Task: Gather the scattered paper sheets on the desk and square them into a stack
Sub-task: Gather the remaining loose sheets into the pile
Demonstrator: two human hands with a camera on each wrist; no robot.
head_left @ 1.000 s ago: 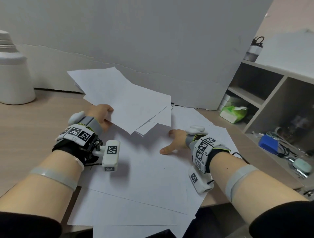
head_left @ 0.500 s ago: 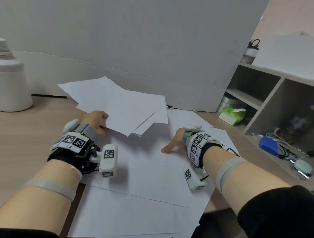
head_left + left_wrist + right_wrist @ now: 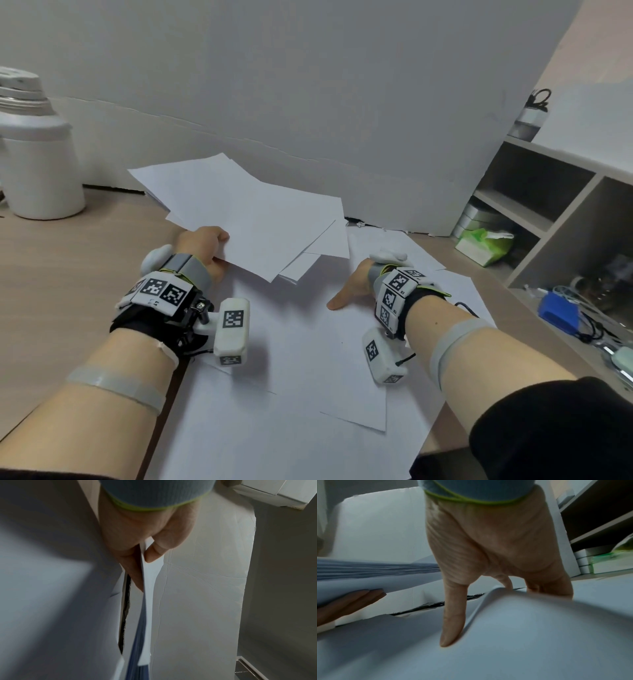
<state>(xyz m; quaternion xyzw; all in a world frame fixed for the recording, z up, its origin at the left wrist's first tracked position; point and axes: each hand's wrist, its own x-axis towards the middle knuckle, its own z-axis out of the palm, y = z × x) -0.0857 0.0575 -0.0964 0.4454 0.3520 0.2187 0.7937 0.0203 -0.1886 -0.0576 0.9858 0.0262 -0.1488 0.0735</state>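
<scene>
Since 1 s ago, little has shifted: left hand (image 3: pixel 202 245) still grips its bundle of sheets (image 3: pixel 250 212) at about the same height above the desk (image 3: pixel 68 274), and the right hand (image 3: pixel 352 287) has stayed pressed on the loose sheets (image 3: pixel 291 359), thumb out to the side.

Bundle: plain white paper, several pages, fanned, corners sticking out at diff angles, not squared. Left wrist view shows thumb on top and fingers (image 3: pixel 130 566) beneath, pinching the near edge; page edges read as thin bluish lines.

Right hand: palm down on paper; right wrist view shows thumb (image 3: pixel 452 615) straight and flat on one sheet, other fingertips bent down at the edge of a page (image 3: pixel 530 615) that bows up in a smooth hump. Whether they actually pinch it, can't tell.

Loose sheets lie overlapped across the desk's near middle, some overhanging the front edge. Desk is pale wood-grain laminate. Behind: big grey-white board (image 3: pixel 308 85) w/ creased, cracked surface. Far left, a white cylindrical jar (image 3: pixel 34 154) w/ ribbed lid. Right: beige shelf unit (image 3: pixel 548 212), a green tissue pack (image 3: pixel 486 245) beside it.
</scene>
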